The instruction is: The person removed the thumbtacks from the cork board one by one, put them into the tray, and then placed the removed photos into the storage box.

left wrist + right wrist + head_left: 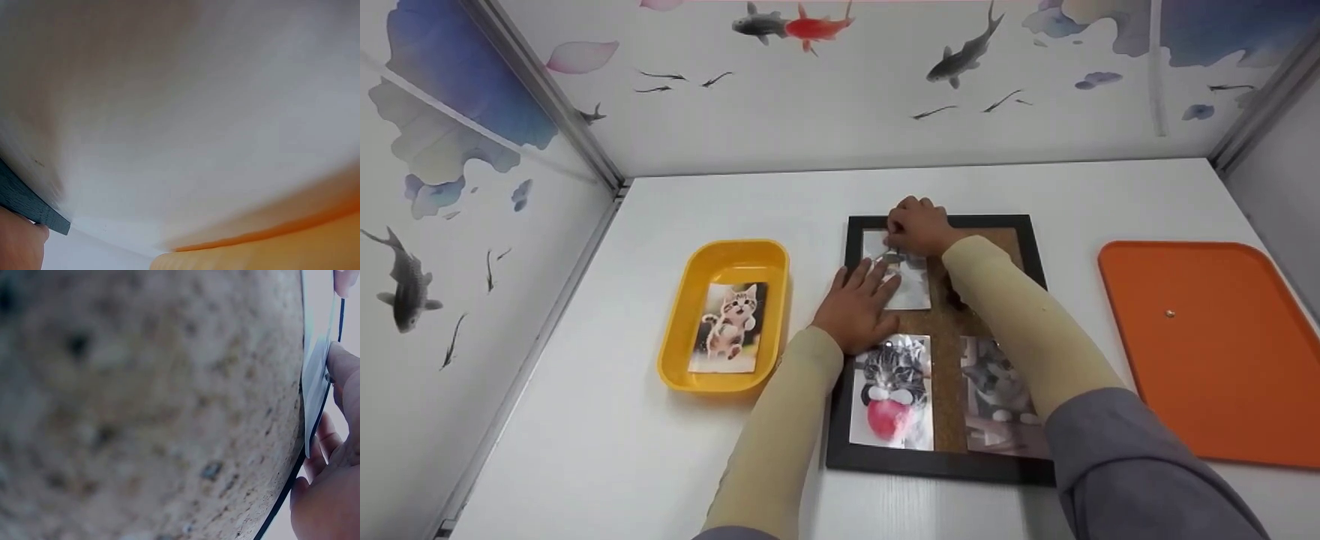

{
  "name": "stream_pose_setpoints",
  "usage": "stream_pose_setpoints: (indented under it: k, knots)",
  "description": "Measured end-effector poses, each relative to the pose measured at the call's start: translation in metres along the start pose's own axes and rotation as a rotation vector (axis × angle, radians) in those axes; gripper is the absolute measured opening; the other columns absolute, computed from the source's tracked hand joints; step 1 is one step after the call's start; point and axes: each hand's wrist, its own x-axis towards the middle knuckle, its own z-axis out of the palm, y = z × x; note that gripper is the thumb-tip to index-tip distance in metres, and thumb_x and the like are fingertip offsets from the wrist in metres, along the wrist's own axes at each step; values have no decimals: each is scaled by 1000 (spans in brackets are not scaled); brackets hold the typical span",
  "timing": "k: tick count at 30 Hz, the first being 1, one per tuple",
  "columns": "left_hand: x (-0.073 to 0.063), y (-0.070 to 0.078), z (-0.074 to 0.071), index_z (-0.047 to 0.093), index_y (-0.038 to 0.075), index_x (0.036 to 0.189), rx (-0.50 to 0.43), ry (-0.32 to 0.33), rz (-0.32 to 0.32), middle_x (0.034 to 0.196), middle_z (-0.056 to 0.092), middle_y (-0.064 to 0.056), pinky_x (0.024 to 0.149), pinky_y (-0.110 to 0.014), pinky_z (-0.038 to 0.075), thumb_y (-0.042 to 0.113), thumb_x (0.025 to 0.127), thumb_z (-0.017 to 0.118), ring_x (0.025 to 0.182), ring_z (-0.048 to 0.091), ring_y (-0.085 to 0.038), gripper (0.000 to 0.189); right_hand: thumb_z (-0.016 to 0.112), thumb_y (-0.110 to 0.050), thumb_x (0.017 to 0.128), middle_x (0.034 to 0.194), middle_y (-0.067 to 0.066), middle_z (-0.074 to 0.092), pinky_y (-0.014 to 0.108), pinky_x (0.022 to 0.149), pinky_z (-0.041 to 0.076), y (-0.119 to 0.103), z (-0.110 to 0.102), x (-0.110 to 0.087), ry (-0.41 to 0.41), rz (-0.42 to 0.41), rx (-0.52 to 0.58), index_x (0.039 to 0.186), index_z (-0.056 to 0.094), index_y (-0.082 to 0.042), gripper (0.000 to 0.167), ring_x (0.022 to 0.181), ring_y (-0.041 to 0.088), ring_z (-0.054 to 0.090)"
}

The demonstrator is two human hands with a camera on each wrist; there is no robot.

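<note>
left hand (856,304) lies spread across the black frame's (937,463) left edge onto the upper-left photo (913,291), apparently steadying it against the corkboard (941,322), while the right hand (922,226) pinches what seems a small pin (329,378) near its top, white tabletop (622,420) leaving side room toward yellow tub (739,251) and orange tray (1222,360).

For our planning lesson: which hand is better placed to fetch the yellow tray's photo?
Probably the left hand: it's flat and nearer the yellow tray; the right hand curls over another photo.
</note>
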Motion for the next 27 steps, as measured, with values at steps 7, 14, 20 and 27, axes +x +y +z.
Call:
stream_pose_setpoints:
  k: [7, 14, 20, 27]
  knots:
    - [1, -1, 3, 20, 24, 160, -13, 1, -2, 166, 10, -3, 119, -53, 8, 52, 101, 24, 152, 5, -27, 66, 60, -35, 99, 135, 14, 45, 59, 98, 32, 1, 1, 0, -15, 6, 21, 86, 57, -12, 27, 122, 36, 40]
    - [2, -2, 5, 19, 25, 160, -16, 3, -6, 167, 8, -2, 120, -52, 7, 52, 100, 23, 152, 4, -26, 66, 60, -37, 99, 137, 14, 45, 57, 99, 32, -1, 0, 0, -19, 17, 14, 84, 59, -12, 29, 123, 36, 40]
    - [2, -2, 3, 18, 25, 161, -1, -1, -4, 167, 9, -3, 119, -53, 8, 53, 101, 23, 152, 4, -27, 66, 58, -37, 100, 136, 15, 45, 58, 98, 33, -2, -1, -1, -20, 16, -5, 83, 59, -11, 31, 123, 36, 40]
    - [1, -1, 1, 19, 25, 160, 7, -8, -10, 166, 10, -3, 120, -52, 8, 52, 101, 23, 152, 5, -27, 66, 58, -37, 101, 135, 15, 46, 59, 100, 34, -2, -1, -1, -26, 16, -12, 83, 60, -11, 32, 123, 35, 40]
